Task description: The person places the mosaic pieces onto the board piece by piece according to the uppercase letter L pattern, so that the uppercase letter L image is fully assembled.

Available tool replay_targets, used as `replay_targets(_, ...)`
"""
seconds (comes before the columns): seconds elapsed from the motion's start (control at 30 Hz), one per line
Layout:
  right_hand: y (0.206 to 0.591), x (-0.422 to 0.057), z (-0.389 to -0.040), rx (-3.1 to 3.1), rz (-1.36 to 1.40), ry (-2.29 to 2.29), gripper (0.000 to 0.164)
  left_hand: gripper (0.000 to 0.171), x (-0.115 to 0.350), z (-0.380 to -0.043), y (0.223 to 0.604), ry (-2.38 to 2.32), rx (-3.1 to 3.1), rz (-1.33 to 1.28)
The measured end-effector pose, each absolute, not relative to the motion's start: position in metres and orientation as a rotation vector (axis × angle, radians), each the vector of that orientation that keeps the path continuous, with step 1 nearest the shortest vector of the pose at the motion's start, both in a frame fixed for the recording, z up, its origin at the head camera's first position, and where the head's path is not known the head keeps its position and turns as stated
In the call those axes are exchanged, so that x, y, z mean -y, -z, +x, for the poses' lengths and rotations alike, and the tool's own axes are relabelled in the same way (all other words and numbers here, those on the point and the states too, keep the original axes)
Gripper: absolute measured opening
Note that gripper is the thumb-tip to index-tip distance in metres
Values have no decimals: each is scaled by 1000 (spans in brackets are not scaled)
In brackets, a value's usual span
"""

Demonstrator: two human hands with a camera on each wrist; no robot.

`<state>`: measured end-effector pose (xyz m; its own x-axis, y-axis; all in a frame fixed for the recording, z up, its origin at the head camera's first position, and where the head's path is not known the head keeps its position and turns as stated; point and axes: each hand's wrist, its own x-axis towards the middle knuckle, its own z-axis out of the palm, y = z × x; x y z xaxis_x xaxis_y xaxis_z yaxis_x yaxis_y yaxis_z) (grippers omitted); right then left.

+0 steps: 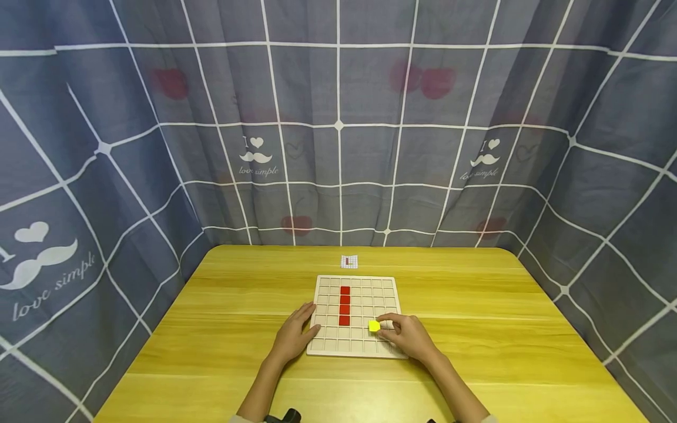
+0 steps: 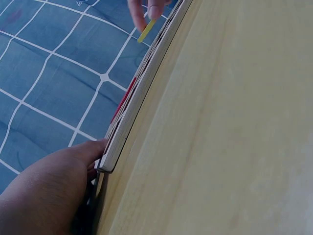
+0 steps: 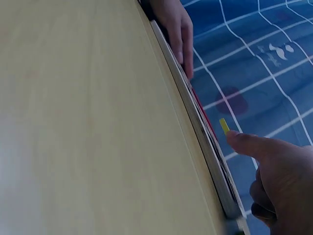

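Observation:
A pale wooden grid board (image 1: 325, 346) lies on the table. Several red square tiles (image 1: 345, 299) form one straight column on it. My right hand (image 1: 412, 337) pinches a yellow square tile (image 1: 374, 326) between thumb and fingers. Seen edge-on in the right wrist view, this thin yellow tile (image 3: 224, 126) is held above the board's surface. At the board's left side rests my left hand (image 1: 292, 335), fingers extended along the edge and thumb over the rim. The left wrist view shows the left hand (image 2: 54, 181) at the board's corner.
A small card (image 1: 349, 262) with a printed grid and a red figure lies behind the board. The wooden table (image 1: 222, 329) extends around the board. A dark checked curtain (image 1: 365, 158) hangs behind the table and along both sides.

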<state>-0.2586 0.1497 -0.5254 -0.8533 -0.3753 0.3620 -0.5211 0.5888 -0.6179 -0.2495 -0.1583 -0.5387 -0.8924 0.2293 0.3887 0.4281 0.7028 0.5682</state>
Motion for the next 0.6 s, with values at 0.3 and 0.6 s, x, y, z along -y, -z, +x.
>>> replay_targets(0.3,525,-119,-267,2556,743,-977,25,54,159,-251,537,1001,2700,-462)
replay_targets(0.6,528,-106,-273,2590,739,-966,25,54,158,-249,534,1027,2691,-469)
